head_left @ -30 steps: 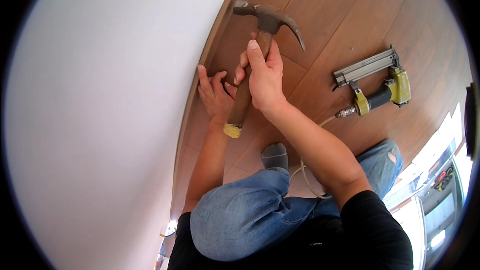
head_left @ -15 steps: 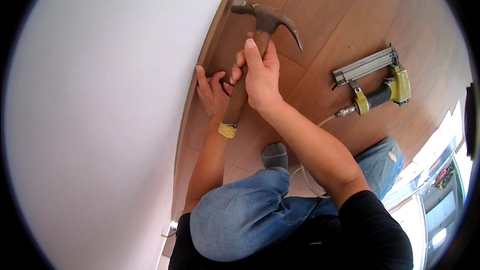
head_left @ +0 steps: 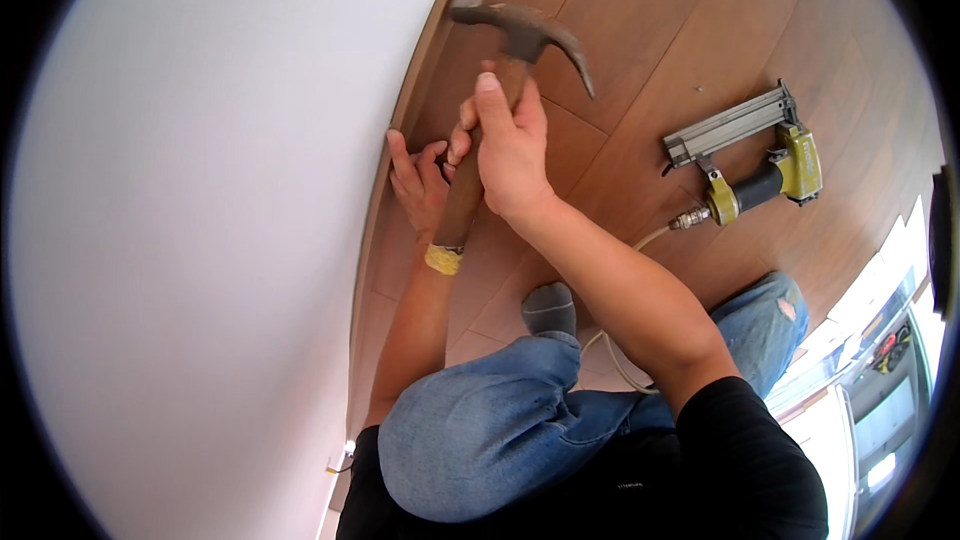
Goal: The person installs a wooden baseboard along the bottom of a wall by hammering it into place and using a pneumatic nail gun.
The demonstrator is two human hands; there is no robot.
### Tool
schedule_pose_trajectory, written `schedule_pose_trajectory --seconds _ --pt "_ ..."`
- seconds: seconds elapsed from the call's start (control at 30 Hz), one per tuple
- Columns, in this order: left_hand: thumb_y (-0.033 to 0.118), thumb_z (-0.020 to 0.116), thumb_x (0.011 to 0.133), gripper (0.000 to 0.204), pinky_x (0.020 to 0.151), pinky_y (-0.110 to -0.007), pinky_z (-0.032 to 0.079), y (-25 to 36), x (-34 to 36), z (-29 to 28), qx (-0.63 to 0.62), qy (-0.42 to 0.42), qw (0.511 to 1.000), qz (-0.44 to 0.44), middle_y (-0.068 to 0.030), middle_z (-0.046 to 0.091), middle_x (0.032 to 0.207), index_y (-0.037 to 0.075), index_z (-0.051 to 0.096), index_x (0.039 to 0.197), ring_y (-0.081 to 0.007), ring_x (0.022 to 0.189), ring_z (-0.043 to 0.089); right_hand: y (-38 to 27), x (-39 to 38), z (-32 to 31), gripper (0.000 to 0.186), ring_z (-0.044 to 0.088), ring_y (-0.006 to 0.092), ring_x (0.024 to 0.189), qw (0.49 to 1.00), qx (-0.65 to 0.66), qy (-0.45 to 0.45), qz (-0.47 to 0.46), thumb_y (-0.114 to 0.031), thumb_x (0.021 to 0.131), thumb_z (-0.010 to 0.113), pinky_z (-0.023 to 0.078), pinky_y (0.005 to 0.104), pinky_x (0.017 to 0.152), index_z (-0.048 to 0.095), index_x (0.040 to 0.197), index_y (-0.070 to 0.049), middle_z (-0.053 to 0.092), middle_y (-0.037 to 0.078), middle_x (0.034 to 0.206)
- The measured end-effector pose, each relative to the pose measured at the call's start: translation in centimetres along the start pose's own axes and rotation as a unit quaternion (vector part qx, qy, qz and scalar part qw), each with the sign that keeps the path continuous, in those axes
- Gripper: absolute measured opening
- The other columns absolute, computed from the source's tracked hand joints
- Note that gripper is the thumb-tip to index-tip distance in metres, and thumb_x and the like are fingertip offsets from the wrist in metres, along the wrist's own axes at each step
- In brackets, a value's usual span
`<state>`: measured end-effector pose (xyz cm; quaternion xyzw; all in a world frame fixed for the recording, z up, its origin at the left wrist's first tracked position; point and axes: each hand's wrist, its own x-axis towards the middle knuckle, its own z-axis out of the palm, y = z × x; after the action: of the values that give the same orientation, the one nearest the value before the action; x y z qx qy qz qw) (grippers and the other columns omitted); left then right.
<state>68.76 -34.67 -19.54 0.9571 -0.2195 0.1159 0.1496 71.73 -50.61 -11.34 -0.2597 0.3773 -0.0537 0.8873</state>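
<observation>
Filling the nine o'clock side, a white wall (head_left: 200, 240) meets a brown plank floor (head_left: 640, 120) that spreads toward one o'clock. A denim-covered knee (head_left: 460, 435) juts up at six o'clock. Along the foot of the wall, a narrow wooden strip (head_left: 424, 50) curves from twelve down toward seven. At two o'clock lies a green-and-grey nail gun (head_left: 757, 187), its pale hose (head_left: 652, 237) running off toward eight and passing behind the right arm.

The claw hammer (head_left: 463, 202) sits just to the noon side of centre: its striking face points to nine o'clock, near the strip (contact I cannot tell), its claw curls toward five, and its yellow-wrapped butt (head_left: 443, 259) aims at seven. The right hand (head_left: 512, 155) has its fingers clamped around the handle, high up near the head. The left hand (head_left: 422, 195) has its visible fingers apart, one tip touching the strip; the handle partly covers this hand.

A glancing blow could catch those fingers, since they lie close below the head and the handle masks them. The hose could snag the grey-socked foot (head_left: 549, 310) if that leg shifted.
</observation>
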Motion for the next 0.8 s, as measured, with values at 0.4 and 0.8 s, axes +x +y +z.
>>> schedule_pose_trajectory --seconds 0.4,0.8 --pt "0.008 0.063 0.086 0.032 0.091 -0.05 0.048 0.0 0.1 -0.6 0.012 -0.02 1.0 0.017 -0.0274 0.032 0.165 0.006 0.065 0.118 -0.036 0.101 0.06 -1.1 -0.6 -3.1 0.03 0.056 0.0152 0.058 0.998 -0.047 -0.015 0.033 -0.029 0.111 0.055 0.05 0.0314 0.052 0.048 0.128 -0.006 0.056 0.005 0.08" --pt "0.006 0.058 0.088 0.034 0.099 -0.049 0.045 0.2 0.1 -1.0 -0.013 -0.049 0.999 0.008 -0.031 0.026 0.167 0.002 0.065 0.121 -0.0375 0.11 0.055 -6.4 0.8 -7.3 0.046 0.066 0.0249 0.08 0.959 -0.276 0.068 0.014 -0.028 0.106 0.061 0.058 0.0422 0.075 0.047 0.138 0.002 0.062 0.013 0.098"
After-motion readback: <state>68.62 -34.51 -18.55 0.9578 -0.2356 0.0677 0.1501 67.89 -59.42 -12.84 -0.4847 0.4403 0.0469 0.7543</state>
